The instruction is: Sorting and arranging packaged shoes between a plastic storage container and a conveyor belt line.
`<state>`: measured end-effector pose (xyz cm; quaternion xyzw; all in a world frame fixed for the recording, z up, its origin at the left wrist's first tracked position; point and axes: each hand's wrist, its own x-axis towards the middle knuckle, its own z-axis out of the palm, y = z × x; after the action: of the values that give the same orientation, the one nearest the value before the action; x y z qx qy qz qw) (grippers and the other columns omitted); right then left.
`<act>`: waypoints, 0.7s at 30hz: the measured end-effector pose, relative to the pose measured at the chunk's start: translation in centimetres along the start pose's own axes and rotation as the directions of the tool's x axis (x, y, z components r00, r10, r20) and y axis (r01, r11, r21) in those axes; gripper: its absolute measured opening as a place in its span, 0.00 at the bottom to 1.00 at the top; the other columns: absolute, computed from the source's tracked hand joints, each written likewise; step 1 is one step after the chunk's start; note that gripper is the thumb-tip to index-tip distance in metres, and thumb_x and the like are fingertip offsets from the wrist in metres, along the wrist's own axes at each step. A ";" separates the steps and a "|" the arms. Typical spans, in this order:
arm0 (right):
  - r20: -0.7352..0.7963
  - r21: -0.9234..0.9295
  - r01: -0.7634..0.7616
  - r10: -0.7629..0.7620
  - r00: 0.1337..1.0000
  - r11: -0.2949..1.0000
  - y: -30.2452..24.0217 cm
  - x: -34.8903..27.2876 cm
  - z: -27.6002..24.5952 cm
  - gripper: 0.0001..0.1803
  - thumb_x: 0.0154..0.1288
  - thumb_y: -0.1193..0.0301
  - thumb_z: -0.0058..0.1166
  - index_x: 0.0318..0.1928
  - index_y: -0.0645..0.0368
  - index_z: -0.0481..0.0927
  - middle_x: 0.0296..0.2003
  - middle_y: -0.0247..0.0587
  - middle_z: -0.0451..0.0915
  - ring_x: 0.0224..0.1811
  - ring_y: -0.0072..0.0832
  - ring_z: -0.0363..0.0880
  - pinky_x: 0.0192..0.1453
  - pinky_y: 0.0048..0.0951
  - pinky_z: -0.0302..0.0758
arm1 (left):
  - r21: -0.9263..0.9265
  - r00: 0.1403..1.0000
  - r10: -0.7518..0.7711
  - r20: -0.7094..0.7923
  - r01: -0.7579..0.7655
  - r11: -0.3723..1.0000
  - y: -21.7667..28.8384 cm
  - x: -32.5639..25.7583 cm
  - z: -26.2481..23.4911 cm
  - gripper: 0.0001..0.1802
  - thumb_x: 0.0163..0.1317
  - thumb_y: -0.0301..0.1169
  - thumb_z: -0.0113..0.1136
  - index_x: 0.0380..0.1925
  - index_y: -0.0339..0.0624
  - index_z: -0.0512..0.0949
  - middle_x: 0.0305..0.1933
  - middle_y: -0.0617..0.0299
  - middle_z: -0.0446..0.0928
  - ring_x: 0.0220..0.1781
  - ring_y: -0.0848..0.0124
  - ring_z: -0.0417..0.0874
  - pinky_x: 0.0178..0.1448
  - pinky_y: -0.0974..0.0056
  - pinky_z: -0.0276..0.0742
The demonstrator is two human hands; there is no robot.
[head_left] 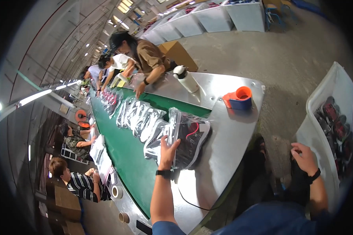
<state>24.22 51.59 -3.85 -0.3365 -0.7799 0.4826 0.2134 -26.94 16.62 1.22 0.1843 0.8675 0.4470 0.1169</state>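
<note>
Bagged black-and-red shoe (pixel 190 137) lies at the green belt's (pixel 125 152) end on the metal table (pixel 223 129); my left hand (pixel 168 148) rests flat on it, fingers spread, while my right hand (pixel 304 156) hangs half-curled, gripping nothing, beside the white bin (pixel 321 117).

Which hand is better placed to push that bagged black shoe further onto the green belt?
Left. The left hand already lies flat on the bagged black shoe at the green belt's end. The right hand is off by the white bin.
</note>
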 end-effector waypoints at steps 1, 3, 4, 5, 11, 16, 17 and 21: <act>0.027 0.031 -0.008 0.007 1.000 1.000 0.1 0.2 0.3 0.17 0.69 0.76 0.60 0.56 0.68 0.81 0.37 0.40 0.85 0.39 0.24 0.83 0.45 0.27 0.79 | 0.166 0.973 0.201 -0.115 -0.180 0.969 0.5 -1.8 0.7 0.47 0.56 0.47 0.76 0.69 0.30 0.67 0.64 0.36 0.73 0.68 0.43 0.74 0.74 0.50 0.66; 0.074 0.049 -0.006 0.002 0.997 0.999 -0.5 1.4 0.8 0.16 0.69 0.75 0.60 0.56 0.67 0.82 0.35 0.39 0.85 0.38 0.22 0.82 0.45 0.27 0.79 | 0.427 0.817 0.532 -0.223 -0.408 0.807 3.4 -6.9 3.4 0.52 0.46 0.36 0.79 0.72 0.34 0.65 0.62 0.42 0.70 0.68 0.47 0.69 0.75 0.47 0.63; 0.094 0.037 0.004 -0.007 0.996 0.999 -1.6 2.0 1.4 0.17 0.70 0.75 0.60 0.56 0.67 0.82 0.35 0.38 0.86 0.37 0.22 0.82 0.45 0.26 0.79 | 0.526 0.743 0.618 -0.258 -0.428 0.735 4.2 -10.0 4.6 0.56 0.43 0.36 0.80 0.74 0.34 0.64 0.63 0.43 0.67 0.68 0.46 0.67 0.74 0.45 0.63; 0.127 0.091 0.020 -0.032 0.991 0.996 -2.4 2.7 2.3 0.18 0.71 0.74 0.60 0.58 0.66 0.81 0.37 0.38 0.86 0.39 0.21 0.83 0.46 0.26 0.79 | 0.497 0.682 0.686 -0.251 -0.518 0.696 2.5 -12.6 4.7 0.60 0.41 0.36 0.81 0.76 0.36 0.62 0.66 0.43 0.64 0.69 0.44 0.65 0.74 0.42 0.63; 0.697 0.437 -0.341 -0.073 0.714 0.833 -6.9 3.5 11.7 0.37 0.78 0.61 0.58 0.78 0.63 0.60 0.67 0.51 0.74 0.65 0.31 0.76 0.69 0.32 0.74 | 0.381 0.870 0.463 -0.168 -0.376 0.845 -1.0 -24.0 7.7 0.39 0.59 0.31 0.74 0.70 0.45 0.69 0.81 0.41 0.49 0.84 0.40 0.51 0.81 0.45 0.62; 0.626 0.549 -0.164 -0.273 0.731 0.820 -8.8 -0.5 18.1 0.48 0.73 0.51 0.63 0.76 0.75 0.57 0.69 0.63 0.69 0.74 0.44 0.67 0.79 0.38 0.63 | 0.125 0.952 0.286 -0.108 -0.272 0.954 1.0 -25.8 5.0 0.38 0.67 0.18 0.54 0.78 0.42 0.63 0.88 0.53 0.43 0.79 0.57 0.67 0.66 0.63 0.79; 0.632 0.454 -0.151 -0.198 0.750 0.878 -9.0 -0.8 17.5 0.47 0.72 0.50 0.64 0.74 0.75 0.60 0.67 0.63 0.70 0.73 0.45 0.68 0.77 0.39 0.65 | -0.157 0.989 0.003 -0.147 -0.026 0.987 2.1 -26.8 5.1 0.37 0.70 0.23 0.52 0.80 0.43 0.60 0.88 0.52 0.42 0.81 0.56 0.63 0.71 0.60 0.73; 0.625 0.289 -0.076 -0.128 0.770 0.954 -9.2 0.4 17.4 0.44 0.69 0.44 0.65 0.64 0.73 0.70 0.60 0.62 0.76 0.66 0.45 0.75 0.70 0.39 0.72 | -0.439 0.990 -0.051 -0.134 -0.014 0.898 1.5 -27.7 7.4 0.48 0.78 0.45 0.54 0.84 0.46 0.37 0.87 0.47 0.42 0.85 0.56 0.52 0.84 0.50 0.51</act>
<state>9.56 38.49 -3.35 -0.1062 -0.7288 0.6764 -0.0085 1.20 11.08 -0.72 0.1126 0.7522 0.6419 0.0975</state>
